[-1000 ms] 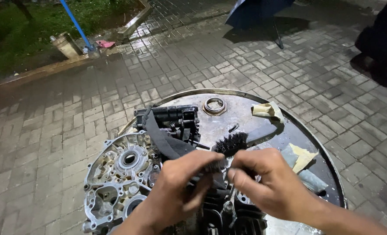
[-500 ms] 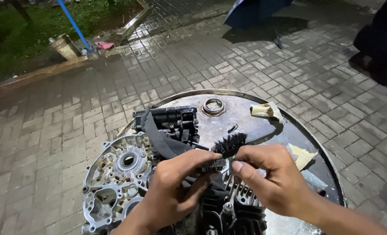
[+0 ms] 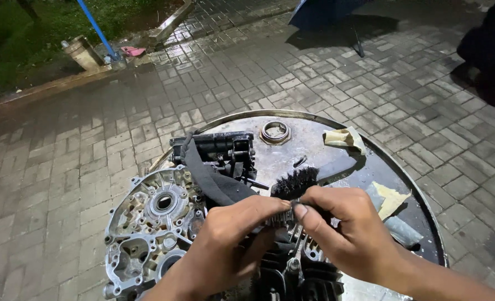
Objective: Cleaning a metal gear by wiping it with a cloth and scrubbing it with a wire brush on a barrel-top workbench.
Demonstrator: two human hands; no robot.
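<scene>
Your left hand (image 3: 230, 245) and your right hand (image 3: 350, 234) meet fingertip to fingertip over the middle of the round metal bench (image 3: 308, 147), and both are pinched together on a small part (image 3: 281, 214) that is too hidden by your fingers to name. Just behind your fingertips stands a black bristle brush (image 3: 297, 181), its handle running back to the right; from here it is hard to tell whether your right hand also grips it or only sits in front of it.

Under your hands lies a dark finned engine block (image 3: 303, 276), and to its left the open aluminium crankcase half (image 3: 147, 223) lies flat, its bearing seat and inner ribs bare and fairly bright. A black strap or rag (image 3: 208, 175) drapes from the black housing (image 3: 216, 146) behind it down toward your left hand.

Judging by how things lie, the engine is already split and stripped, and the case looks largely cleaned, while the finned block below you still appears dark and grimy. A metal ring (image 3: 274, 132) and scraps of yellowish paper (image 3: 345, 138) sit loose on the far side of the bench, well apart from your hands. Wet paving (image 3: 147, 100) surrounds it all.
</scene>
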